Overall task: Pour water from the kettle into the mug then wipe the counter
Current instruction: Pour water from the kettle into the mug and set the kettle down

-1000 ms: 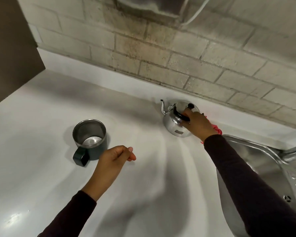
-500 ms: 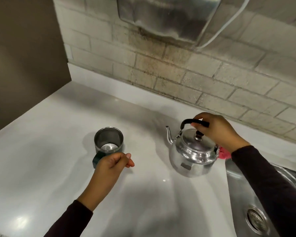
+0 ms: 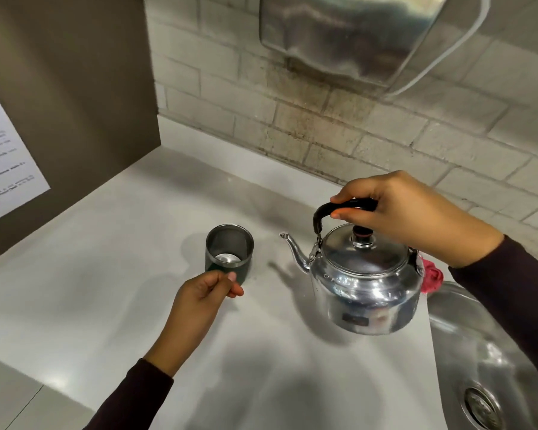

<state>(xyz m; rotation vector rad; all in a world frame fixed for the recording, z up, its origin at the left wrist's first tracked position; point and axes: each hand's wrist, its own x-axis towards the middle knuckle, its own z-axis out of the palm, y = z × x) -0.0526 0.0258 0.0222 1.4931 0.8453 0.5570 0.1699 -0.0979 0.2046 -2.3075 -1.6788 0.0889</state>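
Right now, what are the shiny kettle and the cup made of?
The kettle looks like polished metal, maybe steel or aluminium: it mirrors the room. Its handle is black and dull, probably plastic. The mug has a brushed silvery metal inside that shines at the bottom; its outside is dark green and matte, likely a coating.

**Metal, stone-like and cloth surfaces on the tabletop**

The kettle (image 3: 365,290) is made of polished, mirror-bright metal, with a black matt handle (image 3: 339,209) that looks like plastic. The mug (image 3: 229,254) is lined with brushed metal, and its outside is coated in a dark matt finish. The tabletop (image 3: 106,274) is seen as smooth, pale and faintly glossy. At its right edge, a satin steel sink (image 3: 479,352) and a crumpled red cloth (image 3: 432,274) are seen. The wall (image 3: 323,131) is of rough, stained brick.
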